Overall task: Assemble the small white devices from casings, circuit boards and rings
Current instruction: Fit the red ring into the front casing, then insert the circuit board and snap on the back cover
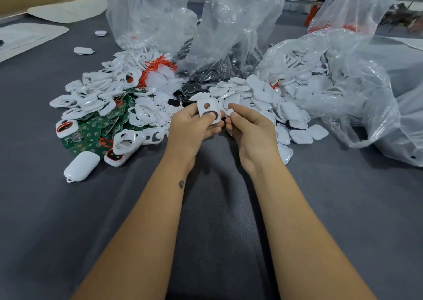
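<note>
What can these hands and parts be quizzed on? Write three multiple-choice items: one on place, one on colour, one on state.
1. Where do the circuit boards lie?
A. left of the hands
B. inside the right bag
C. on the cardboard

2. What colour are they?
A. blue
B. green
C. yellow

3. What is the left hand doing?
A. lying flat on the table
B. hanging idle
C. holding a white casing

Answers: 1 A, they sit in the left heap; 2 B, their faces show green; 3 C, thumb and fingers pinch the casing, while the right hand pinches a small white piece.
</note>
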`<state>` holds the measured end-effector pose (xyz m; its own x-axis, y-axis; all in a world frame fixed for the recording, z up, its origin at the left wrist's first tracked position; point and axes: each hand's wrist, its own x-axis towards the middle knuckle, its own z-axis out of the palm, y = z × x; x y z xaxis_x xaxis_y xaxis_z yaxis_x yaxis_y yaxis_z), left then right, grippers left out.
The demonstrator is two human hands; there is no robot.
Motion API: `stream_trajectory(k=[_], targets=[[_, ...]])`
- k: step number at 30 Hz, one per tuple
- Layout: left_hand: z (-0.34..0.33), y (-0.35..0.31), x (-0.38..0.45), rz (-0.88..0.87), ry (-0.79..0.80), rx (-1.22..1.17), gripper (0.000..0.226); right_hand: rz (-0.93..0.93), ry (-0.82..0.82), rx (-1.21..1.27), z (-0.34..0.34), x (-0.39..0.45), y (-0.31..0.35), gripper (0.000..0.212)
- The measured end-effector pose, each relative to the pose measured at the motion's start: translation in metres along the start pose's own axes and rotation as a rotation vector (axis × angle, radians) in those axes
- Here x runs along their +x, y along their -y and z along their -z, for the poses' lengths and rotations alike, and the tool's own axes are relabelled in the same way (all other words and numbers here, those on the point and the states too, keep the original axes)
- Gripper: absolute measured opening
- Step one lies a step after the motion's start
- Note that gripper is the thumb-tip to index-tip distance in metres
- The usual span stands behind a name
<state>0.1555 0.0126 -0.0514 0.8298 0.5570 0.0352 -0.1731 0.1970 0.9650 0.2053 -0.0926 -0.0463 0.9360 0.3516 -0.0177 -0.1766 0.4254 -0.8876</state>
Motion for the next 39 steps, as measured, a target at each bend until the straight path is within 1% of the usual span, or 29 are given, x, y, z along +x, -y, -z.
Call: stream_trajectory(k=[8, 11, 19, 26, 31, 36, 39], targets=[[-0.0018, -0.0005, -0.0009, 0.018, 0.05, 0.019, 0.02, -0.007, 0.033, 0.058, -0.0018, -0.0019, 0.0065, 0.02], [-0.0011, -0.0015, -0.0018, 0.019, 0.073, -0.002, 0.021, -0.032, 0.057, 0.14, -0.0016, -0.0024, 0.0084, 0.016], [-0.0009, -0.0003, -0.0013, 0.024, 0.087, 0.005, 0.023, -0.057, 0.067, 0.309, -0.0008, -0.0026, 0.0105, 0.02], [-0.0005, 0.0003, -0.0024, 0.001, 0.124, 0.03, 0.026, 0.033, 0.109, 0.273, -0.0008, -0.0009, 0.0104, 0.022], [-0.0008, 0.0, -0.0024, -0.001, 0.123, 0.032, 0.025, 0.031, 0.127, 0.28, 0.0003, -0.0014, 0.011, 0.021], [-0.0016, -0.0004, -0.0025, 0.001, 0.106, 0.035, 0.024, 0.092, 0.112, 0.278, -0.0002, -0.0012, 0.0099, 0.02], [-0.0014, -0.0005, -0.0029, -0.006, 0.122, 0.04, 0.024, 0.108, 0.105, 0.243, 0.0002, -0.001, 0.0096, 0.019]])
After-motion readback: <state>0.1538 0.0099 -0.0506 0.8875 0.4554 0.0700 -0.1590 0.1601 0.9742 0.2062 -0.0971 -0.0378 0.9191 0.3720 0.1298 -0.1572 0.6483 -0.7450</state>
